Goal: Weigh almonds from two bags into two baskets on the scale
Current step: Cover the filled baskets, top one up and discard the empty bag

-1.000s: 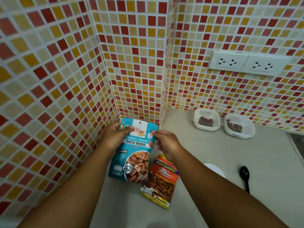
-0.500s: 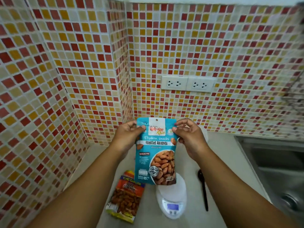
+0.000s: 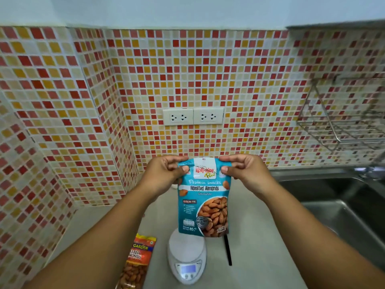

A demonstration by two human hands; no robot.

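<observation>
Mosaic wall tiling (image 3: 239, 80) in red, orange and cream is shown behind a pale countertop (image 3: 260, 236), with a double socket (image 3: 193, 116) set into it and a wire rack (image 3: 341, 122) mounted at the right above a steel sink (image 3: 337, 207). A blue bag of roasted almonds (image 3: 205, 203) is held upright in the air above the counter, its top corners pinched by the left hand (image 3: 164, 176) and the right hand (image 3: 245, 172), thumbs to the front. Directly below it a white scale (image 3: 186, 257) is seen, its platform bare. An orange bag of salted almonds (image 3: 136, 265) lies flat to the scale's left, and a black handle (image 3: 228, 251) to its right.
</observation>
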